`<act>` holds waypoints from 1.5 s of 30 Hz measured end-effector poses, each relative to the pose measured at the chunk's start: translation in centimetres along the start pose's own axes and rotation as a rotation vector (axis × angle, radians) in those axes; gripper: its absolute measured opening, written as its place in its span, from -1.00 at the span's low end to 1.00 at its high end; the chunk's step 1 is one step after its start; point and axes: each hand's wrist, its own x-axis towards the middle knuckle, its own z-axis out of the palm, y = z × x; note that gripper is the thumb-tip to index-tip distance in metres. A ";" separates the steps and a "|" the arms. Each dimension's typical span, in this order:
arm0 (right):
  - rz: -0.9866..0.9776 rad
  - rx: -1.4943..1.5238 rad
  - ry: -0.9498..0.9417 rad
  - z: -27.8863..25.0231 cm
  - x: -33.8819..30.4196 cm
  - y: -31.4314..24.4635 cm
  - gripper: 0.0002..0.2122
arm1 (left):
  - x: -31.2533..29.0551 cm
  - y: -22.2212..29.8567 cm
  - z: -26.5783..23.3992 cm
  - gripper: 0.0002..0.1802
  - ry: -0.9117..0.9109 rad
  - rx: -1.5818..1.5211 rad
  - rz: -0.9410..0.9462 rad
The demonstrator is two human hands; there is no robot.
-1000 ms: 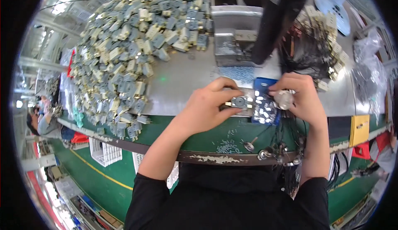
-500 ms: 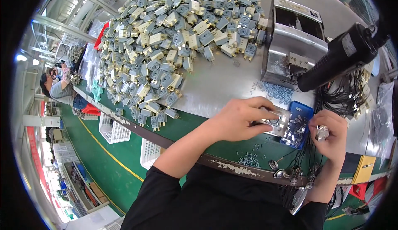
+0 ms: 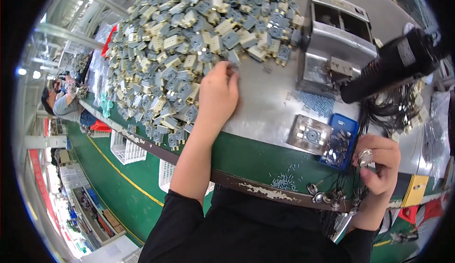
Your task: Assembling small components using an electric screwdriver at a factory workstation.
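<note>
Left hand (image 3: 217,92) reaching into heap of grey connectors (image 3: 189,40), fingers curled at its edge, grasp unclear, right hand (image 3: 379,166) pinching a small metal disc (image 3: 365,157) beside blue tray (image 3: 339,142), metal jig (image 3: 310,134) between, black screwdriver (image 3: 393,64) hanging above

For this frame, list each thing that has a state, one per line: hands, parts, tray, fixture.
Left hand: stretched out, fingertips on the heap's edge.
Right hand: closed around a small round silver metal part.
Heap of grey and cream plastic parts: loose, spread over the metal tabletop.
Small blue plastic tray: open, holding small metal pieces.
Square grey metal fixture: flat, untouched.
Black power screwdriver: hanging, unheld.
</note>
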 end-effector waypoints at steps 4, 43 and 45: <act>0.103 0.103 -0.023 -0.8 -0.1 0.1 -0.67 | -1.7 3.9 -1.3 -0.71 -0.114 -0.500 0.009; 0.356 -0.229 -0.070 4.8 2.3 0.4 -0.85 | -4.3 8.6 3.4 -0.58 -0.409 -0.650 0.539; 0.334 -0.259 -0.051 5.3 1.9 0.6 -0.85 | -4.3 8.7 3.4 -0.60 -0.450 -0.661 0.513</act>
